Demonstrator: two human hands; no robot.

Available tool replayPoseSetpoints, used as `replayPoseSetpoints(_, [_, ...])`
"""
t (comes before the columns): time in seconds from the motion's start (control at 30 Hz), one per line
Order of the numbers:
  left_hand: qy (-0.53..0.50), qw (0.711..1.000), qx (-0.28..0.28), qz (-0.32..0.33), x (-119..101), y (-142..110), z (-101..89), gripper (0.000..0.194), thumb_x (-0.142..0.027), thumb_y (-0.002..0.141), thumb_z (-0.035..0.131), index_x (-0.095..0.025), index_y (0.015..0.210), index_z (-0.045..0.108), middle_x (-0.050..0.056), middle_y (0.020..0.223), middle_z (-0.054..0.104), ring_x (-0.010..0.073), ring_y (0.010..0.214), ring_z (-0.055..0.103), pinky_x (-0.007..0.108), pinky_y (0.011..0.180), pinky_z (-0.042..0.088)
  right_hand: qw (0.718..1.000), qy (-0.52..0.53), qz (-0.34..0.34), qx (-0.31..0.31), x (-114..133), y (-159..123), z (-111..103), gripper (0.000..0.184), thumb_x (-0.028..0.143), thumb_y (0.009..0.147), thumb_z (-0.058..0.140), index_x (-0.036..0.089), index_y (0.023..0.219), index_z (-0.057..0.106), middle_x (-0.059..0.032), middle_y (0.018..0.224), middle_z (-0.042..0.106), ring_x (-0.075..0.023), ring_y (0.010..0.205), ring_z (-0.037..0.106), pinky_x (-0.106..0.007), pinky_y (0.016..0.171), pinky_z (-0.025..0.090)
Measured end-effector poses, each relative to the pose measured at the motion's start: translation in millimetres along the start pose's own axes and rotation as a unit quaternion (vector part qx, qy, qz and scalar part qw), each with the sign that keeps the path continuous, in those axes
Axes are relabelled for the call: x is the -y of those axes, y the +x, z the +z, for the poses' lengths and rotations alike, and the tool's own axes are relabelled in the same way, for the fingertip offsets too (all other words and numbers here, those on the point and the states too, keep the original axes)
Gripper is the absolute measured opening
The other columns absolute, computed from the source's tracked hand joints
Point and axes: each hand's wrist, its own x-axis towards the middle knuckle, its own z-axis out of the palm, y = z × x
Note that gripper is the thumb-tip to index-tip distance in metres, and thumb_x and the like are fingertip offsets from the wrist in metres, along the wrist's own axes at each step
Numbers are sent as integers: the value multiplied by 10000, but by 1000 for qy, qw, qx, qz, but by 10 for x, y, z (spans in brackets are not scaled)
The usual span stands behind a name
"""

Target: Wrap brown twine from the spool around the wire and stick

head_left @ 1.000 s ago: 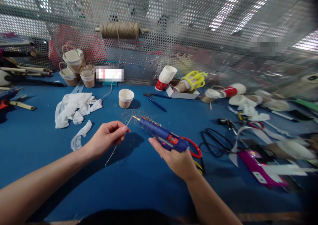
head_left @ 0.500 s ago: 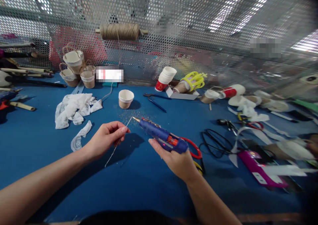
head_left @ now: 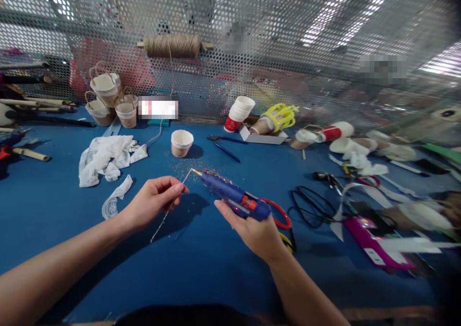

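Between thumb and fingers, my left hand pinches a thin whitish cord, which slants from upper right to lower left. My right hand is wrapped round the body of a blue glue gun. The gun's metal nozzle meets the upper end of the cord, or lies very close to it. Beyond the hands a small brown cup with a white rim stands upright on the blue table. To the left of my left hand lie a short strip of white lace and a larger heap of lace.
Several handled cups are grouped at the back left, near a twine spool on the mesh wall. Blue-handled pliers and stacked paper cups sit behind the gun. A black cable and a purple device lie right.
Almost nothing differs. The whole view has shifted very slightly left; both hands keep the same hold on the cord and the glue gun.
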Motion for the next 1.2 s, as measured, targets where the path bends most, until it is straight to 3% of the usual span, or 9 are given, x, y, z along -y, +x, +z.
replayPoseSetpoints(0.73, [3, 1000, 14, -10, -21, -24, -2, 289, -418, 740, 550, -130, 754, 581, -40, 537, 469, 44, 455, 376, 191, 451, 274, 999, -16, 26, 13, -3, -44, -41, 162, 320, 718, 584, 177, 641, 592, 7, 497, 586, -143, 464, 581, -274, 506, 520])
replayPoseSetpoints(1.03, [9, 999, 39, -13, -20, -34, -7, 276, -397, 776, 506, -134, 773, 589, -31, 544, 479, 55, 493, 393, 197, 485, 281, 999, 16, 47, 19, 21, -50, -43, 152, 317, 705, 591, 168, 675, 602, 29, 458, 555, -110, 373, 519, -239, 408, 479])
replayPoseSetpoints(1.2, [20, 998, 52, -13, -41, -43, -7, 273, -390, 789, 489, -136, 776, 588, -26, 557, 489, 57, 499, 380, 203, 496, 273, 997, 22, 46, 53, 2, -64, -69, 108, 270, 728, 578, 190, 703, 645, 50, 400, 506, -102, 353, 495, -225, 385, 460])
